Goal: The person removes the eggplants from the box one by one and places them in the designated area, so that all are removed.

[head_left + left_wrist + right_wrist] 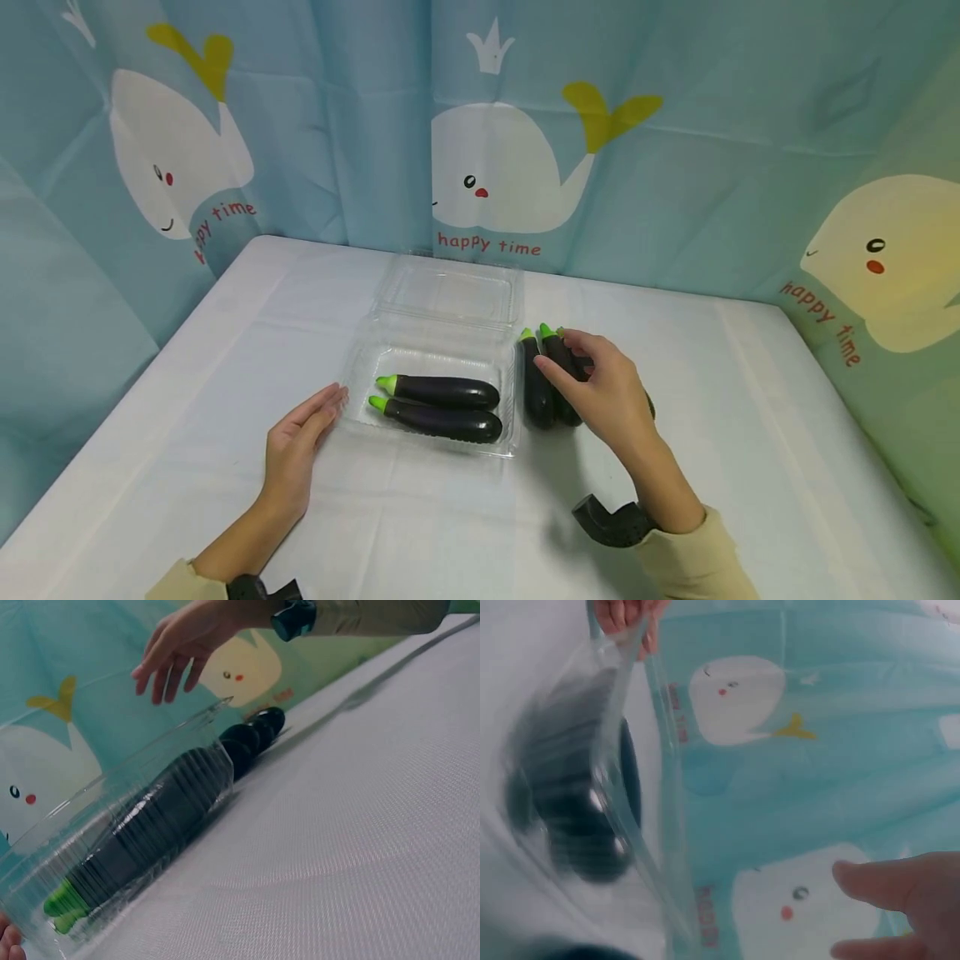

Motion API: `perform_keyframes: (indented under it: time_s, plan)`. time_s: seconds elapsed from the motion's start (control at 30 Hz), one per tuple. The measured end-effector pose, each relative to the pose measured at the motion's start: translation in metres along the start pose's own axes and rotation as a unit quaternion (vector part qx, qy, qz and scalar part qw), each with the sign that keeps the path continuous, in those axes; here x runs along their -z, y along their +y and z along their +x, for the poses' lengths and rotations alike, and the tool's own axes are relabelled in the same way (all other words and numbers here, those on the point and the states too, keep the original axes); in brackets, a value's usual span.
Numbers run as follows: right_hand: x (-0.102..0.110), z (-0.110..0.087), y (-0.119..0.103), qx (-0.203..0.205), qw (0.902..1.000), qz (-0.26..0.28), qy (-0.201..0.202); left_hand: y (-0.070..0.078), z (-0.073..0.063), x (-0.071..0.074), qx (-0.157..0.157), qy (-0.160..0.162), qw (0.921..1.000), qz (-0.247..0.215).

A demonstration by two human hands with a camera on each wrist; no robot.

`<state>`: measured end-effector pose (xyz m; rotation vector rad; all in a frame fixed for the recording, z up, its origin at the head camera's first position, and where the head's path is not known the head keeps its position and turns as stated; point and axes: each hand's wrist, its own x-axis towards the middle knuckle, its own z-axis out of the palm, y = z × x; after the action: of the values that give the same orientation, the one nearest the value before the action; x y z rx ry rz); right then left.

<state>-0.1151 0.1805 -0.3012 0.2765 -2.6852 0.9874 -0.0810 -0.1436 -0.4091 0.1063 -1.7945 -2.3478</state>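
Observation:
Two dark eggplants (442,405) with green stems lie side by side in the bottom half of a clear plastic clamshell box (360,360). At the box's left rim is my left hand (296,446), pinching the edge between thumb and fingers. Several more eggplants (538,387) lie on the table just right of the box, partly hidden by my right hand (603,387). That right hand hovers above them, thumb and fingers spread apart, holding nothing. Through the clear wall in the left wrist view an eggplant (142,825) shows with its stem toward the left hand.
The box's hinged lid (450,292) lies folded back toward the rear of the white table (225,400). A blue curtain (360,125) printed with whales hangs behind and along the sides. Each wrist wears a black device (613,523).

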Motion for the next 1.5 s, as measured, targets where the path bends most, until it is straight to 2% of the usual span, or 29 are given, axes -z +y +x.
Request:
perform_keyframes:
  time_s: [0.1, 0.3, 0.5, 0.73, 0.83, 1.0, 1.17, 1.4, 1.5]
  plan:
    - [-0.006, 0.001, -0.003, 0.018, 0.9997, -0.007, -0.012, 0.000, 0.000, 0.000, 0.000, 0.000, 1.0000, 0.004]
    - [-0.011, 0.004, -0.012, 0.038, 0.9990, -0.021, -0.010, 0.001, 0.000, 0.000, 0.001, -0.003, 1.0000, 0.006]
    - [-0.020, 0.005, -0.019, 0.055, 0.9964, -0.036, -0.053, 0.001, 0.000, -0.001, 0.000, -0.003, 1.0000, 0.002]
    - [-0.025, 0.009, -0.022, 0.073, 0.9957, -0.031, -0.047, 0.001, 0.000, -0.001, 0.001, -0.002, 1.0000, 0.006]
    - [-0.030, 0.011, -0.022, 0.076, 0.9944, -0.027, -0.067, 0.001, 0.000, 0.000, -0.001, -0.001, 1.0000, 0.009]
    - [-0.044, 0.013, -0.022, 0.099, 0.9875, -0.046, -0.113, 0.000, 0.001, 0.000, -0.004, -0.003, 0.9999, 0.011]
    - [-0.055, 0.013, -0.024, 0.123, 0.9814, -0.055, -0.137, 0.000, 0.001, 0.000, -0.002, -0.003, 0.9999, 0.011]
    - [-0.071, 0.015, -0.022, 0.134, 0.9702, -0.073, -0.188, 0.000, 0.001, 0.001, -0.001, -0.002, 0.9999, 0.014]
    - [-0.076, 0.014, -0.021, 0.139, 0.9671, -0.083, -0.196, 0.000, 0.000, 0.001, 0.000, -0.002, 0.9999, 0.015]
